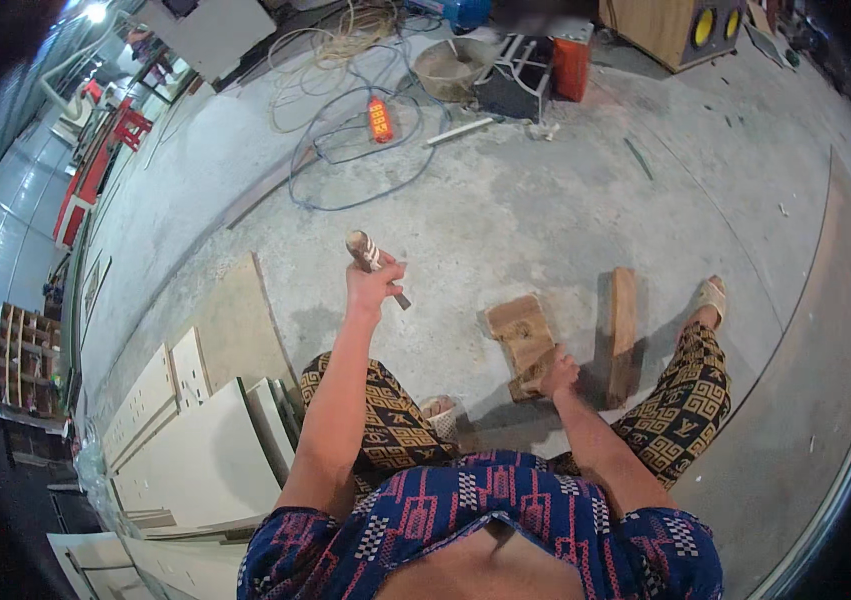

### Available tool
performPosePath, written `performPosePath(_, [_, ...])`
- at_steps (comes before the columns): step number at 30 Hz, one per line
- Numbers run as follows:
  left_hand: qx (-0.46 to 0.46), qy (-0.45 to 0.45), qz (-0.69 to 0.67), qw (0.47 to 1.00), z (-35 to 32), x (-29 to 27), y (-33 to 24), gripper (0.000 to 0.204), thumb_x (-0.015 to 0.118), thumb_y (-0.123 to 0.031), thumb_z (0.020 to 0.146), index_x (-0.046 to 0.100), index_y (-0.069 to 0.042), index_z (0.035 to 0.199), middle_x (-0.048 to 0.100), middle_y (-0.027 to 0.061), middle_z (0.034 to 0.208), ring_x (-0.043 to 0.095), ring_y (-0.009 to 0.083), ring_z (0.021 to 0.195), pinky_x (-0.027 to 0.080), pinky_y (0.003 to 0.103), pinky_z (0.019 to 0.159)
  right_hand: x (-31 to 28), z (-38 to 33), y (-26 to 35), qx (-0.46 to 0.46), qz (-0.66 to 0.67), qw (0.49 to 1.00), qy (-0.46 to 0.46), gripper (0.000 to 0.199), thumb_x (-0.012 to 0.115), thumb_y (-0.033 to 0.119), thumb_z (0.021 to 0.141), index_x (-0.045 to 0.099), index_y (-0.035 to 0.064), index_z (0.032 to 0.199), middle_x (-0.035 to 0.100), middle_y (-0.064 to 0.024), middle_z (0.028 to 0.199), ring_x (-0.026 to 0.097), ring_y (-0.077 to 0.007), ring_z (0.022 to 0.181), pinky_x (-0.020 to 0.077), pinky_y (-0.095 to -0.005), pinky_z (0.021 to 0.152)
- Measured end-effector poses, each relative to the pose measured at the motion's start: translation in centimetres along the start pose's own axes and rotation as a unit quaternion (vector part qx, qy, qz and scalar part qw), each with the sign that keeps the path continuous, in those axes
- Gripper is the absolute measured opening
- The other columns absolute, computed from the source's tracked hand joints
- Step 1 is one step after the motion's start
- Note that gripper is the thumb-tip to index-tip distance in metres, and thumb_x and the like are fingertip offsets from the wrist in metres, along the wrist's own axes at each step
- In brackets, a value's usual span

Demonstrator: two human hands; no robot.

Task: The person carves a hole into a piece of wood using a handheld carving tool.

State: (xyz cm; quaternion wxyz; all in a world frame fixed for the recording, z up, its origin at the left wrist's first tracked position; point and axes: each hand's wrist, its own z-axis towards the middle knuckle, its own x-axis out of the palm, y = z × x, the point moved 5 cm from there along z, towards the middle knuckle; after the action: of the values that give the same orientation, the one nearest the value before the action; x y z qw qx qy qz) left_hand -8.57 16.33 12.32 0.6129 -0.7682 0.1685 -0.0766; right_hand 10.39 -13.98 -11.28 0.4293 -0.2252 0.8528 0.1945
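Note:
My left hand (373,284) is closed around a chisel (365,250), held above the concrete floor. Its wooden handle, banded with white, points up and away from me, and a flat dark blade end shows below my fingers. My right hand (555,374) grips the near right corner of a brown wooden block (523,332) with an uneven outline. A darker mark shows on the block's upper face. To the right of this hand, apart from it, is a long wooden bar (622,335).
Cream panels (200,455) are stacked at my left. An orange power strip (378,120) lies among looped cables (320,205) ahead. Beyond stand a round basin (453,70), a red box (571,68) and a wooden speaker cabinet (660,35). A large flat sheet (795,400) lies at right.

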Motion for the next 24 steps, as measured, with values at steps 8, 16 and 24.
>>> performPosePath(8, [-0.008, -0.039, -0.005, 0.999, 0.1, -1.2, -0.1, 0.019, 0.072, -0.005, 0.070, 0.057, -0.005, 0.081, 0.060, 0.0041, 0.075, 0.059, 0.0131, 0.067, 0.049, 0.027, 0.050, 1.3, 1.8, 0.2, 0.022, -0.010, 1.000, -0.002, 0.122, 0.086, 0.056, 0.041, 0.024, 0.0079, 0.135, 0.040, -0.0191, 0.126, 0.044, -0.0361, 0.114, 0.0401, -0.0421, 0.095])
performPosePath(16, [-0.034, -0.022, 0.005, 0.999, 0.7, -0.3, -0.7, 0.024, 0.075, -0.005, 0.066, 0.057, -0.007, 0.082, 0.059, 0.0018, 0.078, 0.058, 0.0127, 0.069, 0.048, 0.028, 0.052, 1.9, 1.6, -0.2, 0.052, -0.045, 0.996, -0.057, 0.116, 0.085, 0.055, 0.041, 0.030, 0.0059, 0.130, 0.041, -0.0156, 0.115, 0.048, -0.0312, 0.106, 0.0427, -0.0398, 0.087])
performPosePath(24, [-0.015, -0.039, 0.027, 0.999, 0.9, -1.2, -1.5, 0.021, 0.074, -0.005, 0.068, 0.057, -0.005, 0.082, 0.060, 0.0035, 0.074, 0.059, 0.0129, 0.066, 0.051, 0.028, 0.051, -5.3, -0.3, 1.8, 0.041, 0.153, 0.977, 0.146, 0.099, 0.085, 0.035, 0.055, 0.032, 0.0023, 0.133, 0.050, -0.0202, 0.117, 0.055, -0.0340, 0.100, 0.0472, -0.0421, 0.081])
